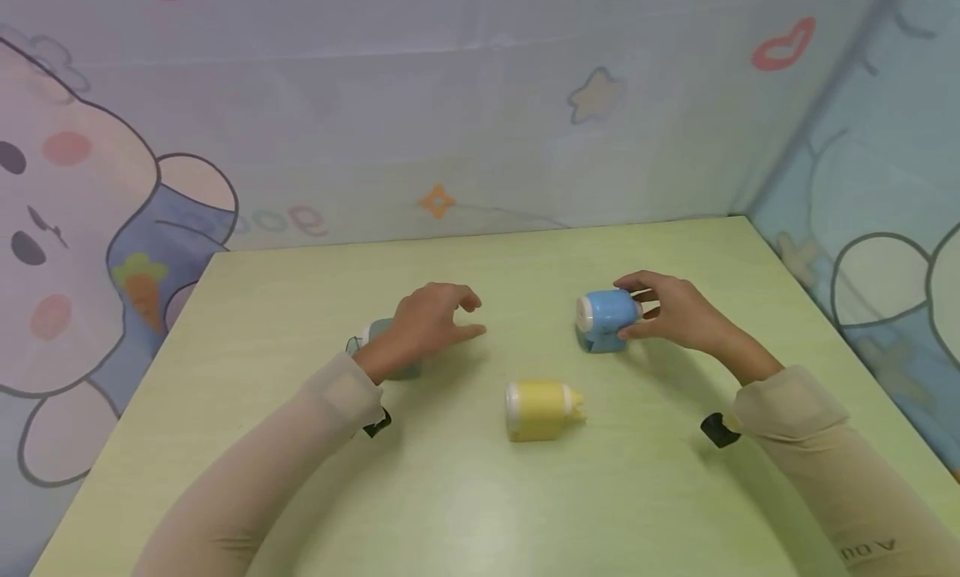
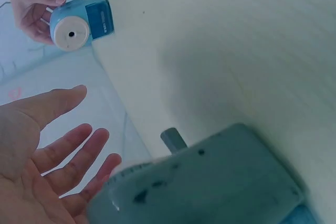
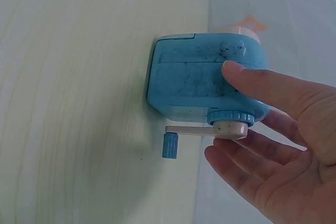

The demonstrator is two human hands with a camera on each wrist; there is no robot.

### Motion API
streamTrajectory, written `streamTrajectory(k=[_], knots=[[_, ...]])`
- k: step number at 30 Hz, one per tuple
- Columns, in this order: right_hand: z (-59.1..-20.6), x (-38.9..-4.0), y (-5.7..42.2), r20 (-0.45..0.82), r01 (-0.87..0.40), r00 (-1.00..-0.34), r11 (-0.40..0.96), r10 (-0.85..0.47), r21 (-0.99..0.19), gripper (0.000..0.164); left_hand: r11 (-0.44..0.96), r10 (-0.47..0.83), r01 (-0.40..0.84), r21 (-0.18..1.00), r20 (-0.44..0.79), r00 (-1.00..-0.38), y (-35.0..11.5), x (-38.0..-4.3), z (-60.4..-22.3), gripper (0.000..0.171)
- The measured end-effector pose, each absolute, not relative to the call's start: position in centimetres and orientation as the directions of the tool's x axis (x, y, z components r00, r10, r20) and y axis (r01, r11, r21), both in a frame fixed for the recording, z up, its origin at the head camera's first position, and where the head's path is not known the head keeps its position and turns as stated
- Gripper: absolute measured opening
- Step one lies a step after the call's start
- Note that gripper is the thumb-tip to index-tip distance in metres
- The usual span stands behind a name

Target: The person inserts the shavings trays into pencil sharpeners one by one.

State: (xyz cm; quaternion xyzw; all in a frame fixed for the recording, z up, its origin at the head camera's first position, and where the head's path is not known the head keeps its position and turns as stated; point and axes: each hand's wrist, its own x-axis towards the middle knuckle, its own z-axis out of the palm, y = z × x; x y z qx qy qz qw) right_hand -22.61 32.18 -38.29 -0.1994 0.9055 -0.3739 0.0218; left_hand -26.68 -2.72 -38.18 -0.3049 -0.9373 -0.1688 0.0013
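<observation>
My right hand (image 1: 675, 314) grips the blue crank pencil sharpener (image 1: 611, 310) at its rear end. In the right wrist view the thumb lies on one side of the blue body (image 3: 189, 82), and the fingers curl by the white crank arm (image 3: 189, 129) on the other. My left hand (image 1: 429, 323) is relaxed and holds nothing, fingers apart, over the table. Beneath its wrist stands a grey-green pencil sharpener (image 1: 407, 371), partly hidden by the hand. The left wrist view shows this sharpener's dark green body (image 2: 210, 182) close up.
A yellow pencil sharpener (image 1: 538, 410) stands on the table (image 1: 450, 494) between the two arms, nearer the person. A cartoon-printed curtain (image 1: 487, 127) hangs behind the table's far edge, with more printed cloth (image 1: 900, 193) on the right.
</observation>
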Motion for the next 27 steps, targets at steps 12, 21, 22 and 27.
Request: streamTrajectory(k=[12, 21, 22, 27], knots=[[-38.2, -22.2, 32.0, 0.093, -0.341, -0.923, 0.684, -0.373, -0.644, 0.067, 0.771, 0.541, 0.543, 0.333, 0.11, -0.834, -5.5, -26.3, -38.2, 0.031], [-36.8, -20.8, 31.2, 0.088, -0.329, -0.938, 0.775, -0.337, -0.54, 0.07, 0.792, 0.504, 0.495, 0.357, 0.076, -0.86, -7.6, -25.9, -37.7, 0.035], [-36.6, -20.6, 31.1, 0.089, -0.322, -0.941, 0.787, -0.326, -0.527, 0.07, 0.793, 0.5, 0.491, 0.361, 0.075, -0.863, -7.8, -25.8, -37.6, 0.035], [-35.3, -19.5, 29.9, 0.092, -0.294, -0.953, 0.813, -0.287, -0.503, 0.065, 0.791, 0.496, 0.49, 0.366, 0.084, -0.864, -8.7, -25.6, -37.1, 0.038]])
